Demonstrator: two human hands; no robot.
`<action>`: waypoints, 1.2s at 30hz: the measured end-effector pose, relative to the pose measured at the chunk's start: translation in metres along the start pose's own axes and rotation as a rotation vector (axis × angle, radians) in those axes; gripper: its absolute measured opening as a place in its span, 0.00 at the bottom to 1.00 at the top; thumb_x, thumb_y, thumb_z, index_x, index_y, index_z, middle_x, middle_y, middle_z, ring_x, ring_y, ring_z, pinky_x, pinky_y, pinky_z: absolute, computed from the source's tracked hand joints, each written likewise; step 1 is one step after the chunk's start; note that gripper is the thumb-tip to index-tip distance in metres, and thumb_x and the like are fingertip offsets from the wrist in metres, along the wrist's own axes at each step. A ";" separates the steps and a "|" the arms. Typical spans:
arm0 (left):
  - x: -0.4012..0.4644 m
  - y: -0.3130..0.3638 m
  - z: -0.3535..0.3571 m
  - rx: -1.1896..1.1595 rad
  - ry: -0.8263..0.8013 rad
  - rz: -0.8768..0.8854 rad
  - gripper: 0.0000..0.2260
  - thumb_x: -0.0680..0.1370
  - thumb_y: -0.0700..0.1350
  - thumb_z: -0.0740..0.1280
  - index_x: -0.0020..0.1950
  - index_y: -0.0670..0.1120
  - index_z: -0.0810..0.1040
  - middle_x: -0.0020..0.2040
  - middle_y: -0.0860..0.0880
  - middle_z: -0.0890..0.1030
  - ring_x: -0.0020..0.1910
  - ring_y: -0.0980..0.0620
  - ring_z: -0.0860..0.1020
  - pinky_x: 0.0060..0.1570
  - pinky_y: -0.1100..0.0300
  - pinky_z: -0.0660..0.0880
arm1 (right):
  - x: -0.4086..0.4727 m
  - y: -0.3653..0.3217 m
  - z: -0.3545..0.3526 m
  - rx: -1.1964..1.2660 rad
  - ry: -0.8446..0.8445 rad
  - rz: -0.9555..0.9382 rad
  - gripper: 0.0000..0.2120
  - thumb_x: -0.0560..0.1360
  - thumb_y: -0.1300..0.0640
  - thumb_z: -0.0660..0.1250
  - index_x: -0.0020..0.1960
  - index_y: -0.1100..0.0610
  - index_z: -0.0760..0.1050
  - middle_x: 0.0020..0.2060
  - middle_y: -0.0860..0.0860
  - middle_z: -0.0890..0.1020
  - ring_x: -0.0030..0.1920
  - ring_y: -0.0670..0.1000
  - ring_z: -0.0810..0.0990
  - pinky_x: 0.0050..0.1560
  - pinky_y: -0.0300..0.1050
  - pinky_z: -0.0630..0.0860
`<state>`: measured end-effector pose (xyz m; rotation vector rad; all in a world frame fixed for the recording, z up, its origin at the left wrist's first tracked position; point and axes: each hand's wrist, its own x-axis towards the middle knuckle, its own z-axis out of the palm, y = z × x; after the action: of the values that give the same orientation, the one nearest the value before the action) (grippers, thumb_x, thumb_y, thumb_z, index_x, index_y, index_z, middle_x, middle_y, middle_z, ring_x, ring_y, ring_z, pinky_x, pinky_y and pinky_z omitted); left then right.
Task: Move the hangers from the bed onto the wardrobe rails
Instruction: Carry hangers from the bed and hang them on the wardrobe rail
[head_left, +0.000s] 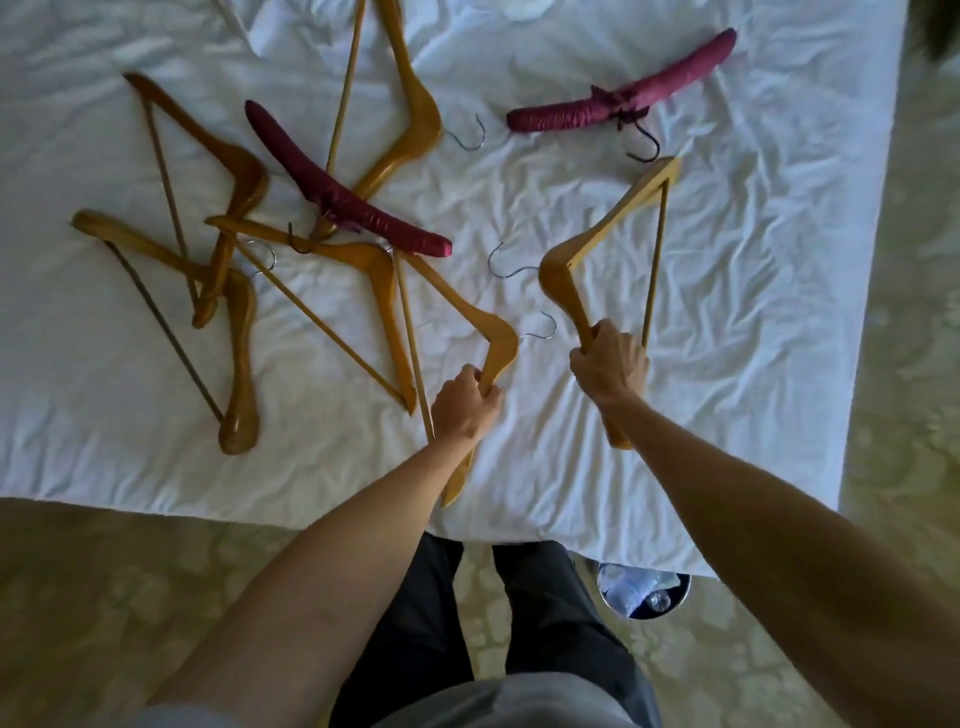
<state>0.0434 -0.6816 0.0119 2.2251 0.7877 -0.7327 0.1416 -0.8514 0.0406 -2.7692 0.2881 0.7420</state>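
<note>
Several wooden hangers and two padded maroon hangers lie on the white bed sheet (727, 338). My left hand (464, 405) grips the arm of a wooden hanger (467, 314) near the bed's front edge; its metal hook points right. My right hand (610, 364) grips the lower arm of a lighter wooden hanger (597, 234), tilted up off the sheet, hook pointing left. One maroon hanger (343, 197) lies across the wooden pile (234, 291) at left. The other maroon hanger (618, 98) rests alone at the upper right. No wardrobe is in view.
I stand at the bed's front edge on patterned carpet (130, 597). A small round bin (644, 592) with plastic bottles sits on the floor by my right leg, partly under the bed edge. The bed's right edge runs down the right side.
</note>
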 end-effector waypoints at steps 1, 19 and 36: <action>-0.010 0.003 -0.010 -0.008 -0.011 0.023 0.12 0.79 0.51 0.65 0.57 0.46 0.77 0.46 0.46 0.84 0.47 0.42 0.82 0.45 0.51 0.78 | -0.017 0.002 -0.005 0.008 0.004 -0.009 0.11 0.74 0.55 0.66 0.54 0.58 0.75 0.44 0.58 0.82 0.49 0.63 0.81 0.44 0.48 0.68; -0.209 -0.011 -0.101 -0.680 0.331 -0.111 0.18 0.81 0.54 0.66 0.42 0.40 0.81 0.29 0.46 0.81 0.26 0.55 0.79 0.32 0.67 0.76 | -0.222 -0.023 -0.111 0.536 -0.081 -0.371 0.12 0.66 0.51 0.69 0.36 0.61 0.76 0.29 0.59 0.81 0.32 0.59 0.81 0.33 0.55 0.79; -0.399 -0.244 -0.126 -1.213 1.006 -0.394 0.14 0.81 0.51 0.67 0.37 0.48 0.78 0.30 0.51 0.79 0.28 0.59 0.78 0.34 0.63 0.76 | -0.462 -0.190 0.031 0.244 -0.541 -1.068 0.07 0.75 0.58 0.70 0.42 0.62 0.79 0.33 0.56 0.82 0.35 0.55 0.83 0.39 0.47 0.81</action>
<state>-0.3556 -0.5740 0.2647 1.1588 1.5853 0.7127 -0.2174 -0.6058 0.2887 -1.9270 -1.0279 0.9617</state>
